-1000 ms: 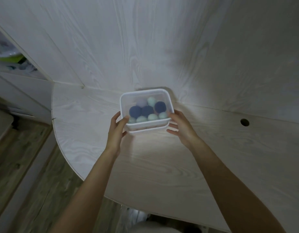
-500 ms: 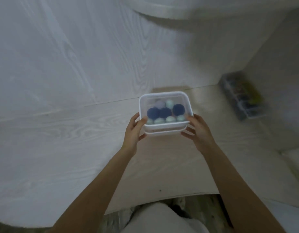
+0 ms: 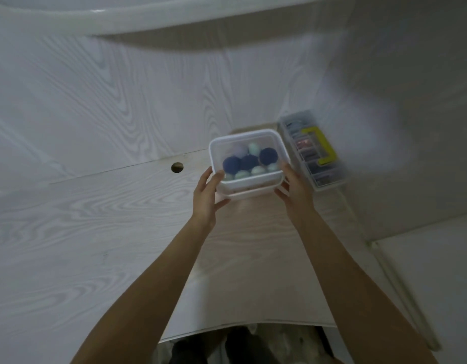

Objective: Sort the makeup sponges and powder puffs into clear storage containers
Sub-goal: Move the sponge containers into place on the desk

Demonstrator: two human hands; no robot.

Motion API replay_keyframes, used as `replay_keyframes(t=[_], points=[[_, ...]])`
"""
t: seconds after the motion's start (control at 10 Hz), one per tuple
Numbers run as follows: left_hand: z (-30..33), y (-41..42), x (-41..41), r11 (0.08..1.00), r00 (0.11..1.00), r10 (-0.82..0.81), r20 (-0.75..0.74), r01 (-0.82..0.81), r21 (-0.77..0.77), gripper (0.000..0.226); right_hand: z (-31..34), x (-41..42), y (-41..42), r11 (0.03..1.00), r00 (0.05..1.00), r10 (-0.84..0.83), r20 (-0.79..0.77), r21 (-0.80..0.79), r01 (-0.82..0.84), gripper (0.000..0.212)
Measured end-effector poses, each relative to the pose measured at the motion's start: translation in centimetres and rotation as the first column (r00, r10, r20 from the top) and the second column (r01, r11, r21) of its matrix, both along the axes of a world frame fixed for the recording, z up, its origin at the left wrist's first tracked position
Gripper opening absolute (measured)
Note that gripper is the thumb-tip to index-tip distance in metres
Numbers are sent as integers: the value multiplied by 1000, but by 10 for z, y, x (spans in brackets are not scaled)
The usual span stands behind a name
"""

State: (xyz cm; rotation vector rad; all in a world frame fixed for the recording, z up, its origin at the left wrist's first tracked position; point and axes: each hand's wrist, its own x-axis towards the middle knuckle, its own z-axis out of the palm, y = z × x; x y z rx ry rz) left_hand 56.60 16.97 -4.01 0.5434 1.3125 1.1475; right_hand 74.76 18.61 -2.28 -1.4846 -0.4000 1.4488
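Both hands — left hand (image 3: 206,198) and right hand (image 3: 296,195) — clasp a clear rectangular plastic container (image 3: 249,164) of navy and mint round puffs (image 3: 246,162) above the pale wood-grain desk (image 3: 101,232), just left of a blurred clear organiser box with a yellow handle (image 3: 315,151).

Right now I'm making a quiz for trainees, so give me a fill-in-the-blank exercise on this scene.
1. The clear container is held by ____ hands.
2. The darkest sponges inside it are ____ in colour.
3. The organizer box, on the container's right, has a ____ handle.
4. The round hole in the desk lies to the container's ____.

Missing words: both; navy blue; yellow; left
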Motion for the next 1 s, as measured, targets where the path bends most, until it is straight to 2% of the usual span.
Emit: replay_keyframes(t=[0.1,0.2,0.3,0.4,0.5,0.6,0.7,0.9,1.0], points=[[-8,15,17,999,999,48,5,-48,-11,48,-7,6,9,997,1000,-4,-7,-72,3,31],[-11,33,30,998,998,63,-6,-63,-1,50,-11,10,24,995,993,59,-105,-79,-67,53],[-11,51,38,998,998,61,-9,-61,8,51,-11,13,41,998,976,54,-213,1,-55,55],[-10,70,40,1000,1000,20,-15,-20,14,53,-12,18,56,995,972,95,-215,22,-93,55],[-9,86,42,1000,1000,17,-18,-16,14,51,-13,22,70,990,946,143,-290,57,-132,59],[-9,95,43,999,999,38,-18,-38,1,45,-11,23,78,997,921,75,-383,43,-64,57],[-10,96,42,1000,1000,0,-14,0,4,43,-19,20,77,996,911,60,-409,88,-27,59],[-4,90,36,995,988,-102,-113,103,8,59,-10,18,73,997,935,63,-348,58,-46,53],[10,85,37,996,978,-89,-191,91,2,60,-1,17,67,1000,968,28,-251,-1,-29,46]])
